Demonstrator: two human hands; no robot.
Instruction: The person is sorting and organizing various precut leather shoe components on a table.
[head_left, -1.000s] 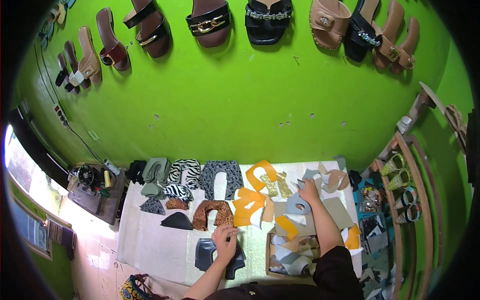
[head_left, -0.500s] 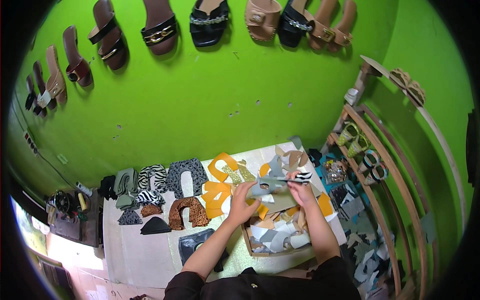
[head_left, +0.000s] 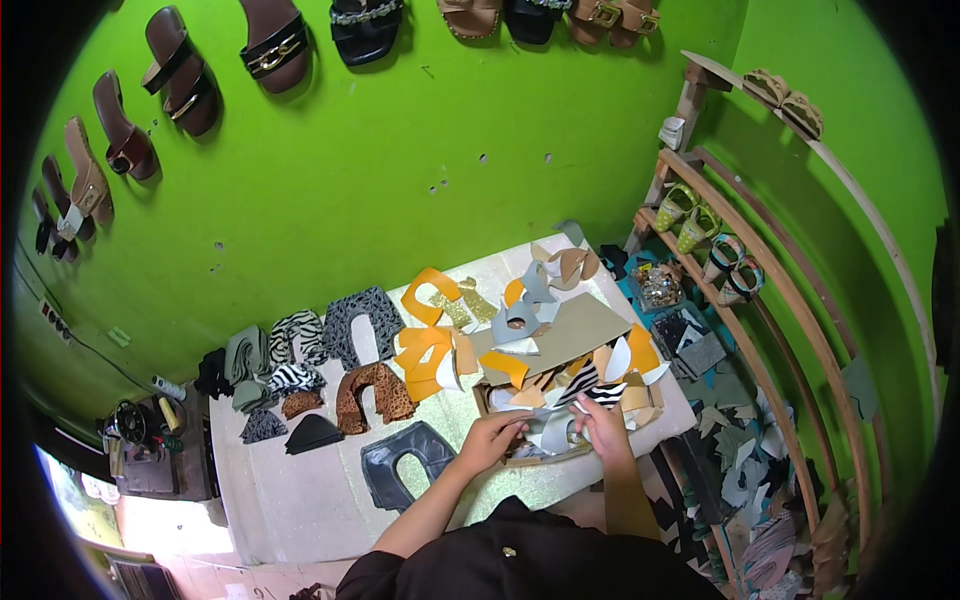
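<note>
Both my hands are low over a shallow box (head_left: pixel 482 400) heaped with cut scraps in grey, white, tan and orange. My left hand (head_left: pixel 490 442) has its fingers curled on the edge of a thin grey piece (head_left: pixel 545 413). Fingers of my right hand (head_left: pixel 605 432) close at a black-and-white zebra-striped piece (head_left: pixel 602 393), which rises above them. Whether the striped and grey parts are one piece, I cannot tell. Beyond the box lie a flat grey-brown board (head_left: pixel 580 328) and a grey cut-out with a hole (head_left: pixel 513 322).
Left on the table (head_left: pixel 290 505) are stacked zebra (head_left: pixel 297 340), leopard (head_left: pixel 372 398) and grey patterned uppers (head_left: pixel 362 325), plus a black curved piece (head_left: pixel 405 465). Orange cut-outs (head_left: pixel 428 360) lie mid-table. A wooden rack (head_left: pixel 755 330) with sandals stands right. Sandals (head_left: pixel 275 50) hang on the green wall.
My hands have come down and nearer to me, from above the board to over the scrap box. The striped piece has moved with my right hand. The view has shifted too.
</note>
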